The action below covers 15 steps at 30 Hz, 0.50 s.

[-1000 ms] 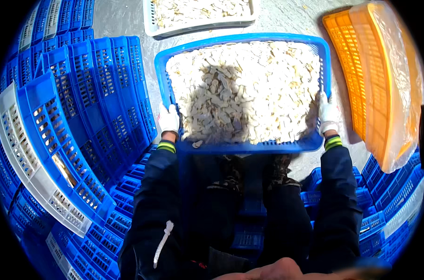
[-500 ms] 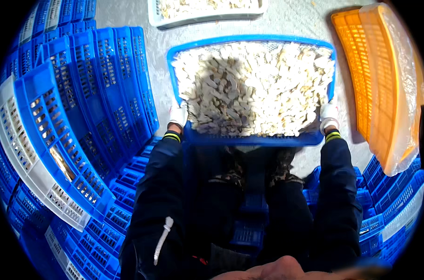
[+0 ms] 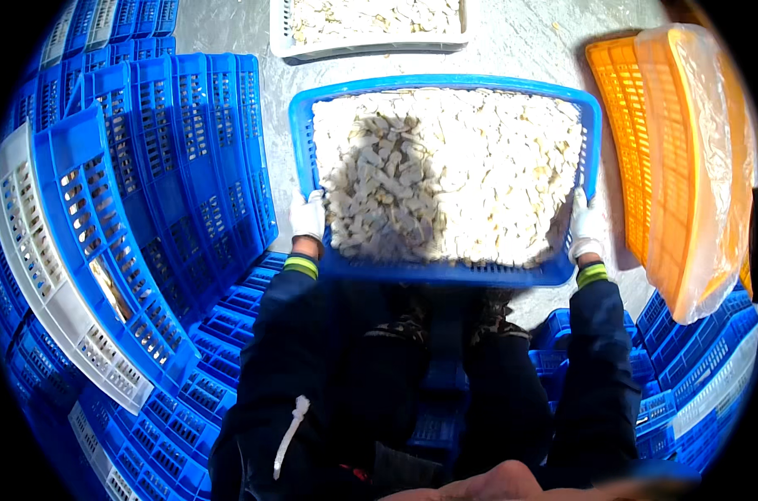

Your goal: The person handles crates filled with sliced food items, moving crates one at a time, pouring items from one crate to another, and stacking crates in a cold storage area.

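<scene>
In front of me is a blue plastic crate (image 3: pixel 446 82) with slotted walls, filled with small pale, irregular pieces (image 3: pixel 496 184) whose exact kind I cannot tell. My left hand (image 3: pixel 308 215), in a white glove, grips the crate's left side near its closer corner. On the opposite side, my right hand (image 3: pixel 585 225), also white-gloved, is closed on the rim. Fingers of both hands are partly hidden by the crate wall. A dark shadow falls over the left part of the pieces. The crate's near edge is in front of my legs.
A white crate (image 3: pixel 379 43) with similar pieces stands on the grey floor (image 3: pixel 537 42) beyond. Tall stacks of blue crates (image 3: pixel 178 150) rise at my left. An orange crate (image 3: pixel 625 125) partly covered in clear plastic stands at right, with more blue crates (image 3: pixel 688 351) below it.
The crate, with both hands still on it, has come slightly closer to me and looks a little larger. The pieces in it look sharper. My view has shifted slightly.
</scene>
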{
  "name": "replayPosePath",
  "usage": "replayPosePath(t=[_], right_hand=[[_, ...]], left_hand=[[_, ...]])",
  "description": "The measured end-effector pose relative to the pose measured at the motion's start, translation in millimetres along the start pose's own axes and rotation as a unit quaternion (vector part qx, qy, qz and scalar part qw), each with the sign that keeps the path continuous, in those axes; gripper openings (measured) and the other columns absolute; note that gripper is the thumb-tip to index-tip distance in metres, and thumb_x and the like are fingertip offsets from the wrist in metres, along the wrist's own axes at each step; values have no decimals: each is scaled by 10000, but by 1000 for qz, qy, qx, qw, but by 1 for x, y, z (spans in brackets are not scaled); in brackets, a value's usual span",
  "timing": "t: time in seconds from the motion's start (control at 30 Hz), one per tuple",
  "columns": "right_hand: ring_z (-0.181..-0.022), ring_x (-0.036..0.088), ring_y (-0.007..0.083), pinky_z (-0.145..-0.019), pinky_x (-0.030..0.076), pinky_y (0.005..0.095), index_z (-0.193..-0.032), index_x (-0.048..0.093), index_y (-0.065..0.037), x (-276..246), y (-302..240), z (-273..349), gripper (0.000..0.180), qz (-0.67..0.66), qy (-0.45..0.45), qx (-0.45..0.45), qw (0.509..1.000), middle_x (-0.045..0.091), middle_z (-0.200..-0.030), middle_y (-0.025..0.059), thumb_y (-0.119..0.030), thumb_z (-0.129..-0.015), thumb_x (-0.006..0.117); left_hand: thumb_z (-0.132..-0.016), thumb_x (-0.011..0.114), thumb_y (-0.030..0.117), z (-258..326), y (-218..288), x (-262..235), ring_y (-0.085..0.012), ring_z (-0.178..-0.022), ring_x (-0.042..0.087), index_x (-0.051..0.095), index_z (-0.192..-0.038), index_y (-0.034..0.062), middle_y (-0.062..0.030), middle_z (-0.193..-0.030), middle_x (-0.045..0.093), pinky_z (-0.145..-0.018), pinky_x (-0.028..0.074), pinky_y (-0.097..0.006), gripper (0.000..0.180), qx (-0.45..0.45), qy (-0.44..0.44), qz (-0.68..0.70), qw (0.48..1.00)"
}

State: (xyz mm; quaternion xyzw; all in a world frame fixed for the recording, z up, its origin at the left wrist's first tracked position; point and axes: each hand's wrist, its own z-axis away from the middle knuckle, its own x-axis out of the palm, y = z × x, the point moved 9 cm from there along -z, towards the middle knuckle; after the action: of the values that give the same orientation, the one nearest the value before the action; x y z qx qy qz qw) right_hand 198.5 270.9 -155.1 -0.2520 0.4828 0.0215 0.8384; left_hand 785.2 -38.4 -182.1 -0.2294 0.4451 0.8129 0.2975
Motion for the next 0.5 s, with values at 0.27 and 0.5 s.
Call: replayPosePath(t=[0.27,0.5], right_hand=[[-1059,582,411,-925,450,446,-1263,538,-30,33,9,-19,596,144,-127,83,978,619,-1152,230,-513,-938,413],[-995,608,224,-870,468,334,-1299,511,-32,24,23,2,424,-172,-45,39,983,640,-1152,118,-266,-949,561]], left_hand=[[-869,608,101,-28,-26,16,-167,-716,595,551,-1193,41,-75,-879,659,-640,485,-305,334,-57,-38,-147,987],[-857,593,188,3,13,-4,-349,-784,649,546,-1166,44,-209,-895,664,-709,516,-405,344,132,132,-336,923]])
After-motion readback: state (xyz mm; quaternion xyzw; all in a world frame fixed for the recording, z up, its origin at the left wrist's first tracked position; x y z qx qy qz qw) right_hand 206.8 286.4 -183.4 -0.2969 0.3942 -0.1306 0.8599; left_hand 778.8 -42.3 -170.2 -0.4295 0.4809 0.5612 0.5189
